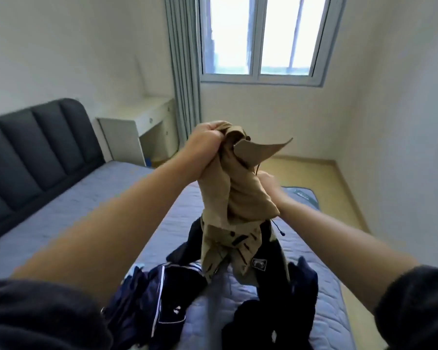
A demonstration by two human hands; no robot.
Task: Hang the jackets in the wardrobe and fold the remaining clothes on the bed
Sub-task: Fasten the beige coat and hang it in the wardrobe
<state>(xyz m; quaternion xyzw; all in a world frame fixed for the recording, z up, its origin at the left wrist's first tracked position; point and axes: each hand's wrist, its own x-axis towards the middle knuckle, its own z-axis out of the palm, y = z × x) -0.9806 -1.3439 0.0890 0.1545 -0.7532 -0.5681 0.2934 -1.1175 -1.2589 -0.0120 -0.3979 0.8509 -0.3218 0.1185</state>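
In the head view, the left grip (208, 141) is raised above the bed (61, 210), fingers clamped tight on a bunched upper part of the tan jacket (238, 195). The right grip (268, 183) is lower, against the jacket's far side, blurred and half hidden by cloth, so I cannot tell whether it holds the fabric or only touches it. The jacket hangs twisted from the left fist, one flap sticking out to the right. Its patterned lower end rests on the pile of dark clothes (276, 286), just beside a navy garment with white stripes (159, 286). The step looks like freeing and straightening the jacket for hanging. To do it well, lift until the hem clears the pile, so no dark piece is dragged along. Then the right grip should find the collar or a shoulder seam instead of a handful of cloth, and a shake should let the twist fall out. The drawcord (280, 229) dangling on the right could snag. The wardrobe is not in view, and no hanger is visible.
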